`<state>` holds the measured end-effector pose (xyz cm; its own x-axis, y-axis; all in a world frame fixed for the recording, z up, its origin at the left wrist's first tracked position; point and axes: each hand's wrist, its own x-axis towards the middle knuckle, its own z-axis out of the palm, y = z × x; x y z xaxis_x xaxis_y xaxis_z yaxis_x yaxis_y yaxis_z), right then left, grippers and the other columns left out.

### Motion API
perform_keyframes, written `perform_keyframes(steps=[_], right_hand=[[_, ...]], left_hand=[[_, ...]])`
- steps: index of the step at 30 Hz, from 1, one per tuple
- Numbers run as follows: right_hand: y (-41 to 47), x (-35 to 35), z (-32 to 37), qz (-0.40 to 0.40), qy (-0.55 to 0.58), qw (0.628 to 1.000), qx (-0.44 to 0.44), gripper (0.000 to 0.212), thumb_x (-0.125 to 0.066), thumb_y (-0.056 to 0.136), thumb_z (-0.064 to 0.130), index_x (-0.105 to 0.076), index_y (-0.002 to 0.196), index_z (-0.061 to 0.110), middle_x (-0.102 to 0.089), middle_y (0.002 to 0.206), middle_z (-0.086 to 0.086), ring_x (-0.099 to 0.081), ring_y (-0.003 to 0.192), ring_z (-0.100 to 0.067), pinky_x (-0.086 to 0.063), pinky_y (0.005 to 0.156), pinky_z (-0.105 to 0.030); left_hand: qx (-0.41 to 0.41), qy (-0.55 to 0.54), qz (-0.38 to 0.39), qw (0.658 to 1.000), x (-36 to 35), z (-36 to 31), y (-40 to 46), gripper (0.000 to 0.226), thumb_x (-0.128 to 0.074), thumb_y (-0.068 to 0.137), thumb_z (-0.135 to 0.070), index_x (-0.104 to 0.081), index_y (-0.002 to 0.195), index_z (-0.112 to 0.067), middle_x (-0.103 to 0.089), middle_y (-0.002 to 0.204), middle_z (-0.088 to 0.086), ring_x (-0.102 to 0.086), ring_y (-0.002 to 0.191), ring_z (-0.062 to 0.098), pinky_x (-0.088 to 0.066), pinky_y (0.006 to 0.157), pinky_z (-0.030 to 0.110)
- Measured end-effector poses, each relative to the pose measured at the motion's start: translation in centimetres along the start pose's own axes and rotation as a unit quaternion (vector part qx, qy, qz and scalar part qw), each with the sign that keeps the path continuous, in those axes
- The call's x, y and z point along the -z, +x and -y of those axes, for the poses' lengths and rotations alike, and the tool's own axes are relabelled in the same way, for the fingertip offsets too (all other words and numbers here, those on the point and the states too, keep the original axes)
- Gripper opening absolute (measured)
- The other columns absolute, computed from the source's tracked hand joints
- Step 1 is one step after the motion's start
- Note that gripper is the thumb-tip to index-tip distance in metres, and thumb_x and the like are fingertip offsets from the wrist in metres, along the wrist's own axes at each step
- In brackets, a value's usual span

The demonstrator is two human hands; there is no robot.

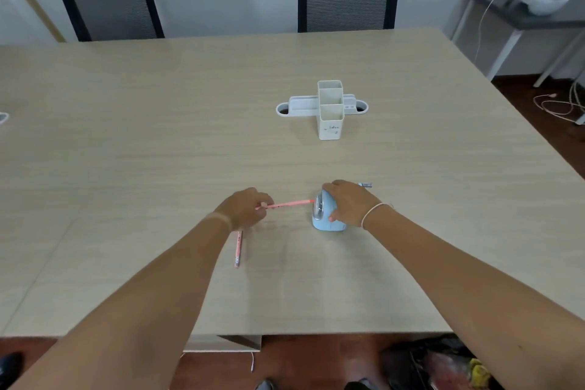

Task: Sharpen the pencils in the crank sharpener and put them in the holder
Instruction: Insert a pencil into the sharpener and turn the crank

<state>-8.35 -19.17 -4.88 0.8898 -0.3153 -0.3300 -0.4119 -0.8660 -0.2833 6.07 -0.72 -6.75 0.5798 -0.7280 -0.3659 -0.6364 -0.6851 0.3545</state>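
The left hand [245, 207] fingers are pinching a pink pencil [289, 203], its tip meeting the sharpener [324, 215] face. The right hand [349, 203] fingers are gripping the sharpener. A second pencil [238, 248] is lying under the left wrist; the holder [330, 111] is standing well beyond the fingers on the tabletop [158, 136].

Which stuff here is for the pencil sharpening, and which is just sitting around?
For the job: pink pencil in the left hand, blue sharpener under the right hand, spare pencil, white holder.

Just lying about: two chairs, side table, cables.
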Motion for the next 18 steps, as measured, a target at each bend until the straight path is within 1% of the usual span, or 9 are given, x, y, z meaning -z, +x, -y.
perform_keyframes(steps=[3,6,8,12,16,18], right_hand=[[-0.03,0.03,-0.02,0.001,-0.001,1.000,0.001,0.057,-0.068,0.078,0.015,-0.042,0.129,0.010,-0.048,0.129,-0.009,-0.046,0.121,-0.027,-0.042,0.095,-0.037],[-0.13,0.00,-0.02,0.001,0.000,1.000,0.001,0.059,-0.068,0.078,0.015,-0.041,0.130,0.010,-0.047,0.131,-0.009,-0.046,0.121,-0.028,-0.043,0.095,-0.037],[-0.19,-0.04,0.05,0.002,-0.001,1.000,0.000,0.058,-0.067,0.079,0.015,-0.041,0.130,0.010,-0.046,0.131,-0.009,-0.046,0.121,-0.028,-0.042,0.094,-0.037],[-0.17,0.05,0.10,0.001,-0.004,1.000,-0.002,0.059,-0.068,0.079,0.015,-0.041,0.131,0.011,-0.046,0.132,-0.009,-0.046,0.122,-0.028,-0.043,0.095,-0.037],[-0.20,0.07,0.12,0.004,-0.003,1.000,-0.003,0.060,-0.067,0.079,0.015,-0.040,0.132,0.011,-0.046,0.132,-0.008,-0.045,0.123,-0.027,-0.042,0.095,-0.037],[-0.22,0.09,0.14,0.004,-0.004,1.000,-0.004,0.059,-0.067,0.079,0.015,-0.040,0.131,0.011,-0.046,0.132,-0.008,-0.046,0.122,-0.027,-0.042,0.095,-0.037]], left_hand=[[-0.008,0.004,-0.001,1.000,0.24,0.16,0.27,0.031,-0.044,0.093,-0.016,-0.062,0.116,-0.027,-0.054,0.112,0.007,-0.053,0.110,0.026,-0.042,0.097,0.036],[-0.012,0.008,-0.003,1.000,0.38,0.41,0.39,0.031,-0.043,0.093,-0.017,-0.062,0.115,-0.029,-0.048,0.101,-0.001,-0.053,0.108,0.025,-0.042,0.096,0.035],[-0.014,0.018,-0.001,1.000,0.48,0.66,0.42,0.032,-0.042,0.093,-0.017,-0.063,0.113,-0.031,-0.047,0.098,-0.004,-0.051,0.108,0.024,-0.043,0.097,0.038],[-0.017,0.025,-0.001,1.000,0.56,0.79,0.46,0.033,-0.041,0.092,-0.017,-0.062,0.112,-0.033,-0.048,0.099,-0.003,-0.050,0.108,0.024,-0.043,0.097,0.040],[-0.020,0.030,-0.007,0.999,0.30,0.34,0.73,0.035,-0.040,0.091,-0.016,-0.062,0.111,-0.034,-0.054,0.109,0.002,-0.049,0.109,0.024,-0.042,0.096,0.039],[-0.020,0.031,-0.007,0.999,0.16,0.10,0.85,0.035,-0.039,0.092,-0.016,-0.062,0.112,-0.034,-0.052,0.106,0.000,-0.048,0.110,0.024,-0.042,0.096,0.038]])
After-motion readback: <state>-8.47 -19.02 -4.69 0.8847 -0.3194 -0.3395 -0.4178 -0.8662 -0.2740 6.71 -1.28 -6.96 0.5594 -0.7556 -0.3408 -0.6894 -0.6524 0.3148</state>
